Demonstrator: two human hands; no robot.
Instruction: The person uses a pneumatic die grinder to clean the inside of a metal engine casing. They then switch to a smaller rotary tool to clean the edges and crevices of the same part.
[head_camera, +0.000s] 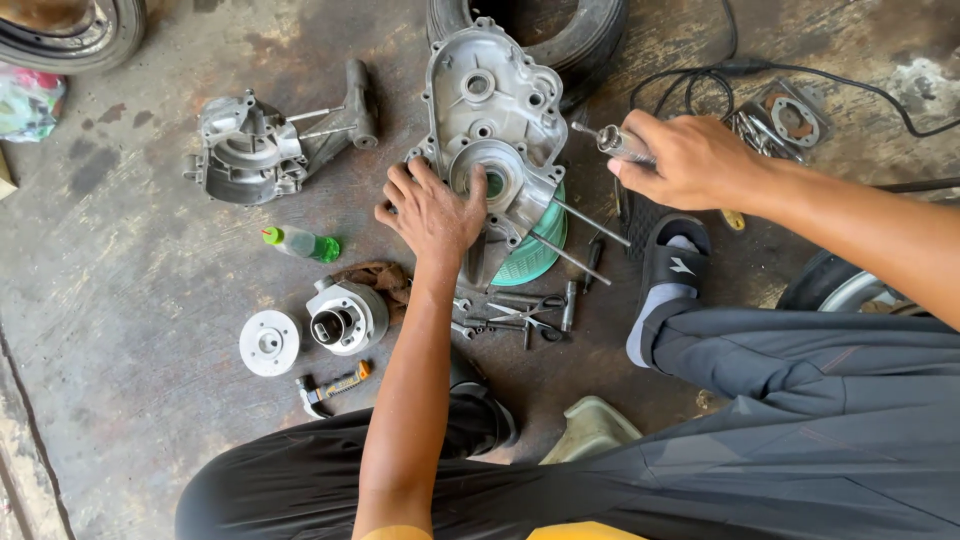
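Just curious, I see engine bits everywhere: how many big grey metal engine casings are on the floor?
2: one large grey metal casing under the left hand, another grey casing to its left. More may lie out of view.

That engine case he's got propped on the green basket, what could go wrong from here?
The engine case rests tilted on a small green basket, steadied only by the left hand; it might tip or slide if that hand lifts. Long studs jut out toward the sandalled foot and could catch it. The right hand grips a metal tool above loose wrenches and scissors; a slip could scatter small parts across the floor.
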